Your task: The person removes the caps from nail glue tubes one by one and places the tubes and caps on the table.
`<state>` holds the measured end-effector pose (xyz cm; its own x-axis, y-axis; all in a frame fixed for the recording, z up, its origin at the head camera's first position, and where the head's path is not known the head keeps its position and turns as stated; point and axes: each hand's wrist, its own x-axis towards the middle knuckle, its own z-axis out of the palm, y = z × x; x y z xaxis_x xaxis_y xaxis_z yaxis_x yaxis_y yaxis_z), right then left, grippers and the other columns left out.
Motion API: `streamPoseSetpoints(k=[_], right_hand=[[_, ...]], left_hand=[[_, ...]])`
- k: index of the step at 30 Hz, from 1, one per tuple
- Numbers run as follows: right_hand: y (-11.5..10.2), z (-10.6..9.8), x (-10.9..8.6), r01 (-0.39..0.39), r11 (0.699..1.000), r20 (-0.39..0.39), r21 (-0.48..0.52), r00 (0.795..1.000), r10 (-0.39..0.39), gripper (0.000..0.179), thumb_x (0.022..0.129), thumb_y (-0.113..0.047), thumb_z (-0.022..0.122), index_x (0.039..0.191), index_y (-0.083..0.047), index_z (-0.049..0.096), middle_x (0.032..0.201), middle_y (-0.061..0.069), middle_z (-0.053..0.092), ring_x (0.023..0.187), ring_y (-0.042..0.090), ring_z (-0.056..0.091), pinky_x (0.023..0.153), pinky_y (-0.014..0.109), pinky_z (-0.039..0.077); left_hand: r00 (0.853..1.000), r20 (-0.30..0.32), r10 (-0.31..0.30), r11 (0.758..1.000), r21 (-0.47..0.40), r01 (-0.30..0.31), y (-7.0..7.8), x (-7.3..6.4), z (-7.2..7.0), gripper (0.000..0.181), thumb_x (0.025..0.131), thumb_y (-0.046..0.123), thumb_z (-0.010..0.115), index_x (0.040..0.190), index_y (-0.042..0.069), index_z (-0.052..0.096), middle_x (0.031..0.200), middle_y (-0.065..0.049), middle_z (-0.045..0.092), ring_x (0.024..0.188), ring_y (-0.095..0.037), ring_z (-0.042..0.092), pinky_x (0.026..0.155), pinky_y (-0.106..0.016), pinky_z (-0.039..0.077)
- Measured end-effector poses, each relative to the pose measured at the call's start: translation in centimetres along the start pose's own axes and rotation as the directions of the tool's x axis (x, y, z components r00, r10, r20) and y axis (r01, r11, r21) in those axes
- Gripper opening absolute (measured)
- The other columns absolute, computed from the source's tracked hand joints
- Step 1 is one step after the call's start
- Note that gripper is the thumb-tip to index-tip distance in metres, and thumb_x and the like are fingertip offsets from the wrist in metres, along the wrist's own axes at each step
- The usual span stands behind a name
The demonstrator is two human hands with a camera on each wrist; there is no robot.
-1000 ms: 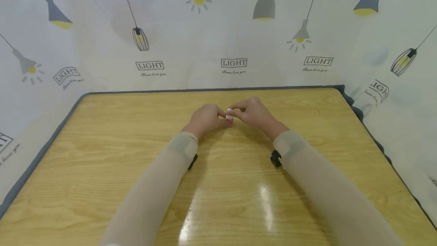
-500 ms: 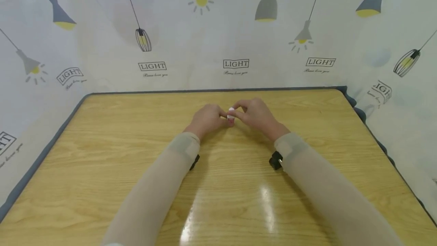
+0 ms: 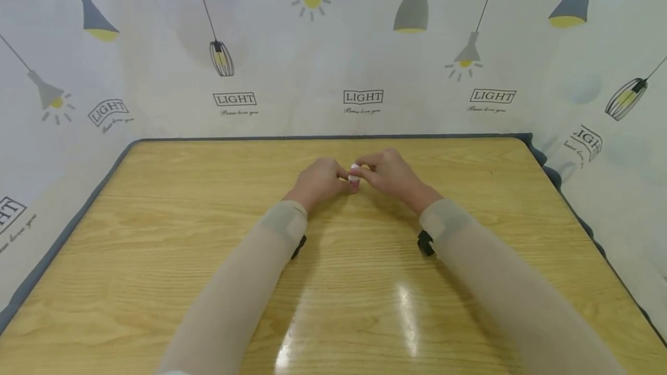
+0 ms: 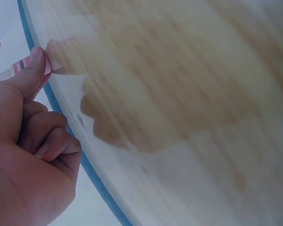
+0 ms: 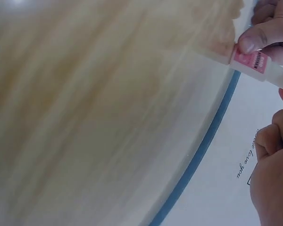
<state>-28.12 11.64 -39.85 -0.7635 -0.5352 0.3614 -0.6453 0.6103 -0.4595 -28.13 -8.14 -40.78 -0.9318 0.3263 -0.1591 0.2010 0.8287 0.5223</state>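
Observation:
A small white bottle with a pink label (image 3: pixel 354 184) stands upright on the wooden table, between the two hands. In the head view, my left hand (image 3: pixel 319 181) holds its lower body between thumb and finger. My right hand (image 3: pixel 389 175) pinches the white cap (image 3: pixel 355 166) at the top. Seen from the right wrist, the label (image 5: pixel 251 60) carries a barcode, and the left thumb presses beside it. The left wrist view shows the left hand (image 4: pixel 35 136) with its other fingers curled in. Fingers partly hide the bottle in every view.
The wood-grain table (image 3: pixel 208 219) has a dark blue border along its far and side edges. Behind it hangs a pale wall covering (image 3: pixel 292 74) printed with lamps. A black wrist device (image 3: pixel 426 243) sits under the right sleeve.
The head view has shifted slightly. Both hands stay at the bottle; the right fingers have shifted a little on the cap, and more of the bottle's body shows than one second ago.

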Motion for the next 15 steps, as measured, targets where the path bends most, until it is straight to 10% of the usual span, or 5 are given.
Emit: streamPoseSetpoints(k=[15], right_hand=[[0.30, 0.12, 0.05, 0.128, 0.992, -0.012, 0.014, 0.992, -0.127, 0.015, 0.101, -0.010, 0.073, 0.086, -0.007, 0.074, 0.055, -0.004, 0.044, 0.051, 0.004, 0.030, 0.052, 0.022, 0.027]], left_hand=[[1.000, 0.016, 0.021, 1.000, 0.010, -0.021, 0.22, -0.01, -0.10, 0.032, 0.096, 0.048, 0.078, 0.122, 0.028, 0.081, 0.138, -0.004, 0.074, 0.117, -0.020, 0.068, 0.103, -0.048, 0.055]])
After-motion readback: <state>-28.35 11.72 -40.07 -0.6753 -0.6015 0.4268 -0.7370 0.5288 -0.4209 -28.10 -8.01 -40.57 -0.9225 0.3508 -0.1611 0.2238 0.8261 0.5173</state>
